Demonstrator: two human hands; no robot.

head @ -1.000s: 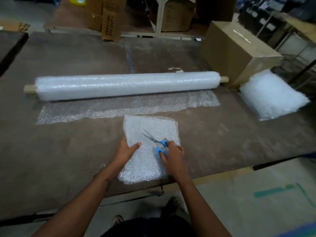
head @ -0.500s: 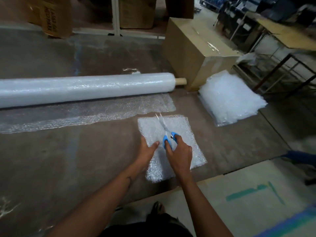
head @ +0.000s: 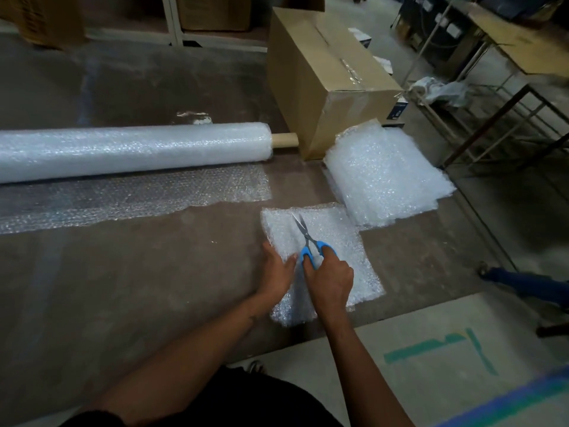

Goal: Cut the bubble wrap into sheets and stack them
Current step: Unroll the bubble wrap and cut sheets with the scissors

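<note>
Covering scissors (head: 309, 241) handles, right hand (head: 331, 280), roll (head: 132, 151) cut off left

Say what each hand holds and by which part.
Right hand grips the scissors by their blue handles. Left hand presses the cut sheet, gripping nothing.

Looks like a warehouse or packing area: big worn worktable (head: 123, 288), taped cardboard box (head: 326, 78) top centre, more cartons on metal shelving (head: 172, 23) along the top edge, painted floor markings (head: 431, 349) lower right, bare concrete floor.
</note>
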